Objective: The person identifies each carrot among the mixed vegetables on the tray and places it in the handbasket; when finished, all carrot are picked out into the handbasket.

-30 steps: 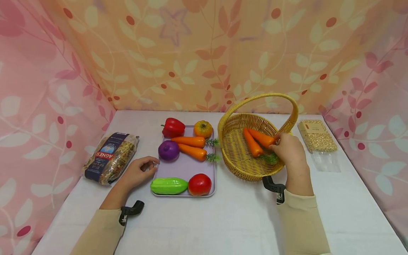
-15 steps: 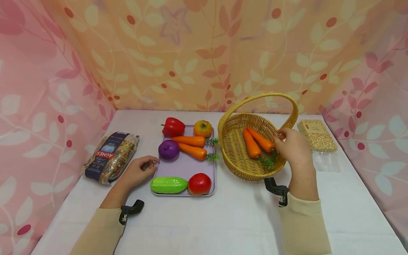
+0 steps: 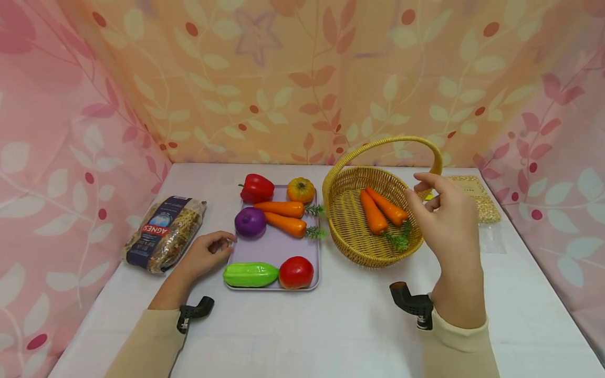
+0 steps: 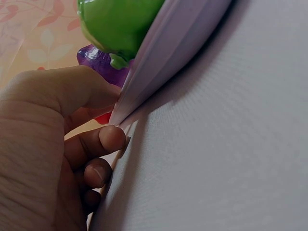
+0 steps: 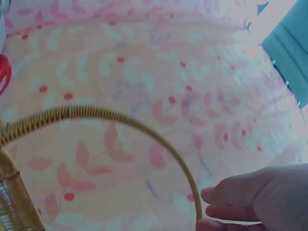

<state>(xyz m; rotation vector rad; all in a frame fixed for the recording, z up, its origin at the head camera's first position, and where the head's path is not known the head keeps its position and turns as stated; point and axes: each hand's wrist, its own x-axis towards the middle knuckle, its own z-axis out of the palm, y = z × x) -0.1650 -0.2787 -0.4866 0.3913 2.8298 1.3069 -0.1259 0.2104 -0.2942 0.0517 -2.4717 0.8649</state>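
My right hand (image 3: 446,223) is raised at the right side of the wicker basket (image 3: 350,249), holding nothing, thumb and fingers apart. It is near the basket's arched handle (image 5: 91,111); in the right wrist view the fingertips appear close to the handle, contact unclear. Two orange carrots (image 3: 382,210) with green tops lie inside the basket. My left hand (image 3: 204,256) rests at the left edge of the lilac tray (image 3: 264,249), fingers loosely bent. In the left wrist view the thumb and fingertips are at the tray's rim (image 4: 168,57), below the green vegetable (image 4: 120,24).
The tray bears a red bell pepper (image 3: 257,188), small pumpkin (image 3: 301,190), purple onion-like vegetable (image 3: 250,222), two more carrots (image 3: 285,224), a green vegetable and a tomato (image 3: 295,272). A pasta bag (image 3: 165,233) lies left, a bag of pale grains (image 3: 484,202) right.
My right hand let go of the second carrot, which now lies beside the other in the basket. That hand then rose and moved right, fingers spreading. The left hand stayed in place.
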